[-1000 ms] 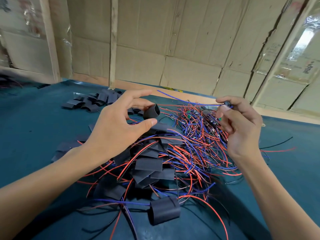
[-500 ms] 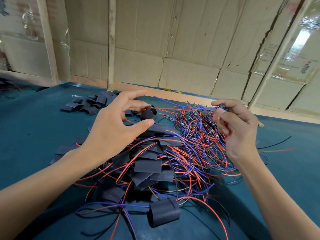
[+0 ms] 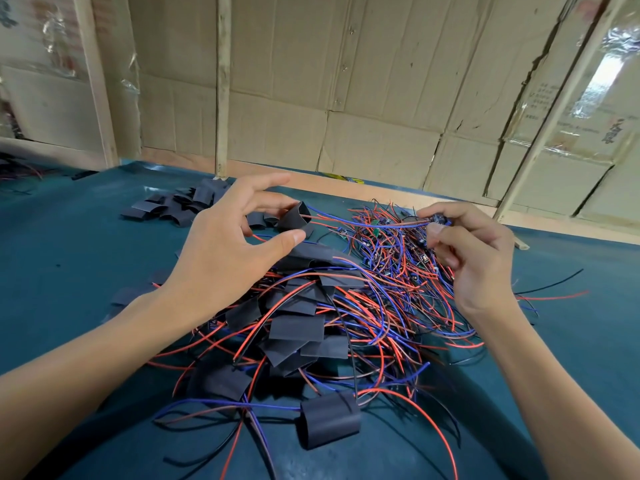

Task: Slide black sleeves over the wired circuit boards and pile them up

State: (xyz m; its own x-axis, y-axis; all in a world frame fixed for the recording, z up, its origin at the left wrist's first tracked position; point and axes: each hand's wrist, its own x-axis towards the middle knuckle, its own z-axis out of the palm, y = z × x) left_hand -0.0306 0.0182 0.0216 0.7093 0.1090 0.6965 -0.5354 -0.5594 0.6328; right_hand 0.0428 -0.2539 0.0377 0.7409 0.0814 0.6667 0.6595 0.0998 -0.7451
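My left hand pinches an open black sleeve between thumb and fingers, its mouth turned to the right. My right hand pinches a small wired circuit board at its fingertips. The board's red and blue wires stretch leftwards and enter the sleeve. Below and between the hands lies a heap of sleeved boards tangled in red, blue and black wires. A heap of bare wired boards lies under the right hand.
A stack of flat empty black sleeves lies at the back left on the teal table. One rounded sleeve on wires sits near the front. Cardboard walls with wooden battens close off the far edge.
The wires held by my right hand now reach into the sleeve's mouth. Both hands have stayed nearly in place, the sleeve tilted slightly toward the right hand.
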